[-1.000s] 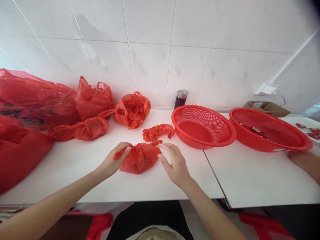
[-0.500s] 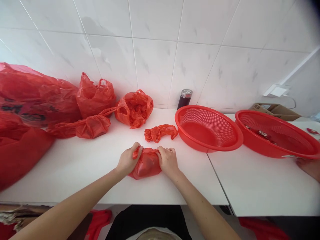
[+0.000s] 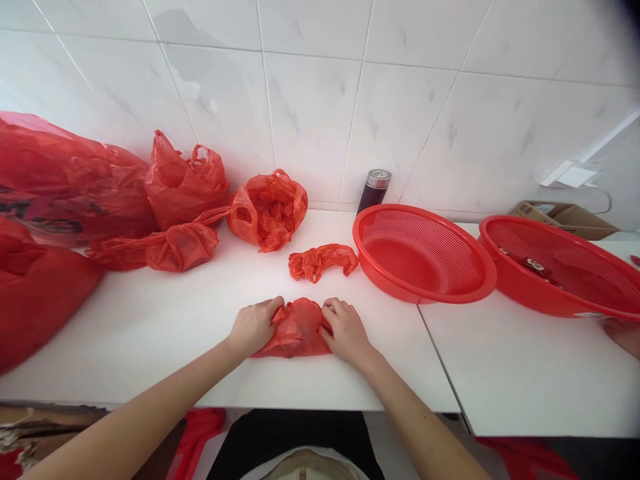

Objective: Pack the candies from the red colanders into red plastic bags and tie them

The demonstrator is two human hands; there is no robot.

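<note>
A red plastic bag (image 3: 299,328) lies on the white table in front of me, with something inside that I cannot make out. My left hand (image 3: 254,325) grips its left side, fingers curled into the film. On the opposite side my right hand (image 3: 346,332) is closed on the bag's edge, its fingertips partly hidden by the folds. Just beyond the hands rests a crumpled strip of red plastic bag (image 3: 320,262), touched by neither hand.
A red colander (image 3: 425,257) stands to the right, beside a larger red basin (image 3: 575,267) holding small items; another person's hand (image 3: 623,333) is at its rim. Behind are a dark flask (image 3: 373,192) and a cardboard box (image 3: 570,219). Several red bags (image 3: 185,187) line the left.
The bag between my hands now looks flatter and wider, its top folded over. My hands have spread slightly apart. The view has shifted a little.
</note>
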